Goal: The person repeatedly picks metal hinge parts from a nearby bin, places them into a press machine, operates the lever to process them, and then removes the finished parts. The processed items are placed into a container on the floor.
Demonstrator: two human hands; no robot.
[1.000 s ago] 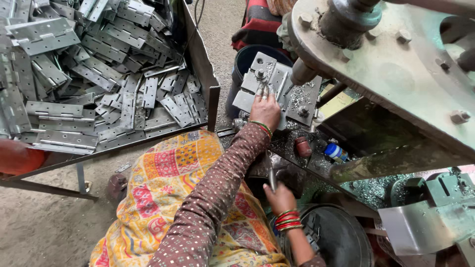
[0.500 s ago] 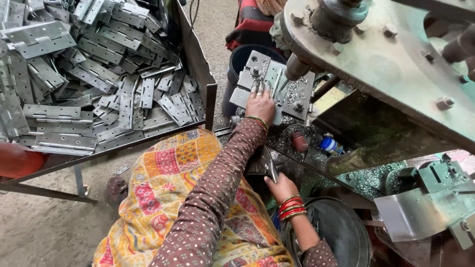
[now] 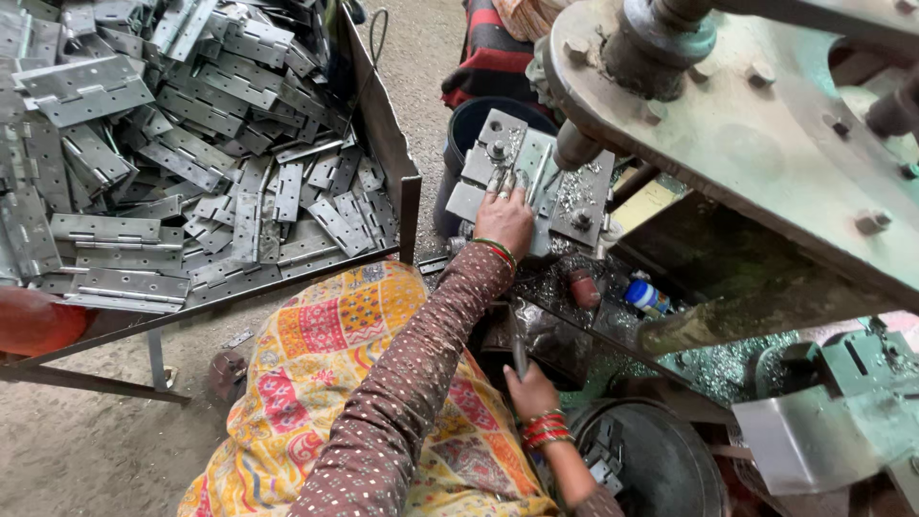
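My left hand (image 3: 504, 216) reaches forward onto the grey die plate (image 3: 479, 163) of a punch press. Its fingers lie flat on a small metal piece, just left of the round punch ram (image 3: 574, 146). Metal chips (image 3: 574, 191) cover the plate beside the hand. My right hand (image 3: 532, 391), with red bangles at the wrist, sits lower and nearer to me. It is closed around a thin metal rod (image 3: 518, 352) that stands upright in front of the press.
A steel tray (image 3: 383, 124) heaped with grey hinges (image 3: 191, 172) fills the left. A dark bucket (image 3: 466, 120) stands behind the plate, and a round bin (image 3: 661, 460) is at lower right. A small blue-capped bottle (image 3: 646, 297) lies under the heavy press body (image 3: 766, 144).
Both hands stay almost where they were. The left hand has shifted slightly on the plate, and the view has drifted a little.
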